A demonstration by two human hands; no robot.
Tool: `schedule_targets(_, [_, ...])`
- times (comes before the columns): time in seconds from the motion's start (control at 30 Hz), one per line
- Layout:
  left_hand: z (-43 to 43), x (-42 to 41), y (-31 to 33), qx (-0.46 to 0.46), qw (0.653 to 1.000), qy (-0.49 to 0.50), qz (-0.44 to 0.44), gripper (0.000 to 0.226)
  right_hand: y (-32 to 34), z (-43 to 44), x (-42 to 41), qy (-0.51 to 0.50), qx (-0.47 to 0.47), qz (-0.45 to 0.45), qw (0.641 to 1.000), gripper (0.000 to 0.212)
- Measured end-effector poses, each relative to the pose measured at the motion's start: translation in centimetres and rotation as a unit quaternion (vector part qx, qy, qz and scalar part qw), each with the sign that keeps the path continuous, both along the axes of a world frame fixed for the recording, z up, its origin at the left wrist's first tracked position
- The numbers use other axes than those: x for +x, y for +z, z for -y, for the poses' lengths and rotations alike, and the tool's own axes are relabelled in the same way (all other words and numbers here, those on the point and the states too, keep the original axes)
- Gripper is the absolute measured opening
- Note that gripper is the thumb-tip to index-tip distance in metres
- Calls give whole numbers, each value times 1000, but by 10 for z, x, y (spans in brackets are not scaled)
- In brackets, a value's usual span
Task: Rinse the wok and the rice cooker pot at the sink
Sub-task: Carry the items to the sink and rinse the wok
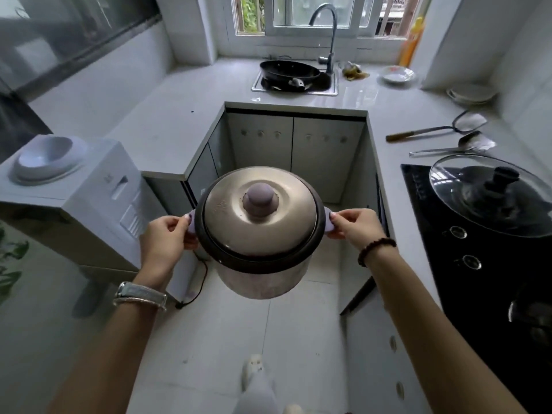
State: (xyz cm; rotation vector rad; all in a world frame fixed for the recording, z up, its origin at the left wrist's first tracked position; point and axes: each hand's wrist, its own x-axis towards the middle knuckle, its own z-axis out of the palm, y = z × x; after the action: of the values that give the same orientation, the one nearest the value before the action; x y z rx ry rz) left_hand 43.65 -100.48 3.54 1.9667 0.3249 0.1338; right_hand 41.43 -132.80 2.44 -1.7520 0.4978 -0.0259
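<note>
I carry the rice cooker (260, 231) in the air over the kitchen floor, its metal lid with a lilac knob on top. My left hand (167, 231) grips its left lilac handle. My right hand (355, 224) grips the right handle. Far ahead, the black wok (288, 70) leans tilted in the sink (334, 91) under the dark faucet (328, 34). The inner pot is hidden beneath the lid.
A white water dispenser (74, 180) stands at the left. On the right counter lie a spatula (433, 130), a ladle (457, 144) and a glass lid (490, 192) on the black cooktop. Plates (397, 74) sit near the sink. A power cord (197, 288) trails on the floor.
</note>
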Motion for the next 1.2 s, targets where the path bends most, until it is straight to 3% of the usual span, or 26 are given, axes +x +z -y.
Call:
schedule_targets(0.57, [-39, 260, 0, -28, 999, -31, -31, 23, -2, -28, 259, 0, -25, -9, 1000, 23])
schedule_targets(0.8, [-56, 349, 10, 22, 999, -26, -15, 28, 13, -41, 355, 4, -26, 11, 1000, 19])
schedule_targets(1.2, [-39, 500, 10, 32, 999, 28, -10, 28, 9, -26, 546, 51, -26, -3, 998, 20])
